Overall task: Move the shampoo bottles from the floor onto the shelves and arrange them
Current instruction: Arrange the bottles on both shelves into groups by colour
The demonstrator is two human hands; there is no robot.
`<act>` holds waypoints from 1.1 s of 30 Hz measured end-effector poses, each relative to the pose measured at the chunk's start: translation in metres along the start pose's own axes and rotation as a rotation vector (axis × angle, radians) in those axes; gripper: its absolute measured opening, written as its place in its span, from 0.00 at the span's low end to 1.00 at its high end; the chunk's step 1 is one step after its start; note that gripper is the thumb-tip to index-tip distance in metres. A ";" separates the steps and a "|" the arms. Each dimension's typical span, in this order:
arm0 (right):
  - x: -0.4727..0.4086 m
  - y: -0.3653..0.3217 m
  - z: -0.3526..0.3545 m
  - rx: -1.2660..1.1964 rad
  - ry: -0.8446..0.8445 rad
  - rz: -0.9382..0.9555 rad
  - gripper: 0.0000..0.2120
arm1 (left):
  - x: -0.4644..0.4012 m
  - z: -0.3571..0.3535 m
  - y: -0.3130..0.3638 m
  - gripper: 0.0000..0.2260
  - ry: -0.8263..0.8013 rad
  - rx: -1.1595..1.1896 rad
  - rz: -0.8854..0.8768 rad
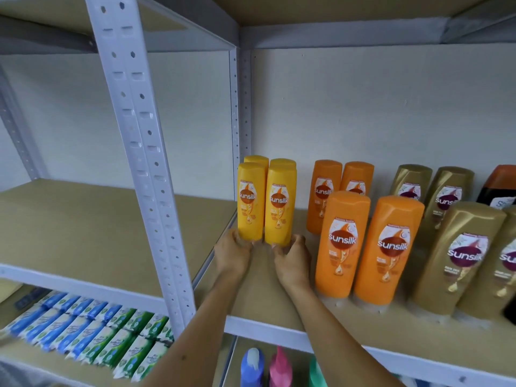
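While your left hand (233,248) and right hand (290,259) grip two front yellow Sunsilk bottles (265,205), orange Sunsilk bottles (365,247) stand just right.

A single head-worn wide-angle view looks forward and slightly down, close to a metal shelf (279,328), from its front. The upright post (139,152) bends with lens distortion; both forearms enter from below.

Bright, even light; soft blur, edges bowed.
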State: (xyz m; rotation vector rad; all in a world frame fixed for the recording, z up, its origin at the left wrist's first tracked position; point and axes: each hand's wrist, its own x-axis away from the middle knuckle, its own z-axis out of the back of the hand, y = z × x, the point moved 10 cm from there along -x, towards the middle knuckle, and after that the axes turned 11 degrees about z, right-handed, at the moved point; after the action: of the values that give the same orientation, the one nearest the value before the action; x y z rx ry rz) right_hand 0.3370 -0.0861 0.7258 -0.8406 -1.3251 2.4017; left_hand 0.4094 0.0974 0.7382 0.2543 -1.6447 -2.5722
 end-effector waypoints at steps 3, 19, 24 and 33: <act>0.015 -0.008 0.004 0.044 -0.018 0.045 0.17 | 0.015 0.010 -0.002 0.05 0.030 -0.025 0.013; 0.108 -0.015 0.068 -0.138 -0.186 0.153 0.11 | 0.112 -0.006 -0.019 0.12 -0.230 0.305 0.174; 0.120 0.004 0.137 -0.051 0.024 0.214 0.09 | 0.149 -0.032 0.000 0.15 -0.262 0.361 0.143; 0.122 0.019 0.200 0.166 0.323 0.290 0.29 | 0.179 -0.070 0.038 0.27 -0.198 0.265 0.027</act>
State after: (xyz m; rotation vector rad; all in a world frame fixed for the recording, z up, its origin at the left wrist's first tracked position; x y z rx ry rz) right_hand 0.1198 -0.1722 0.7489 -1.3803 -0.9222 2.4032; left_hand 0.2456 -0.0085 0.7262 -0.0092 -2.0432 -2.4233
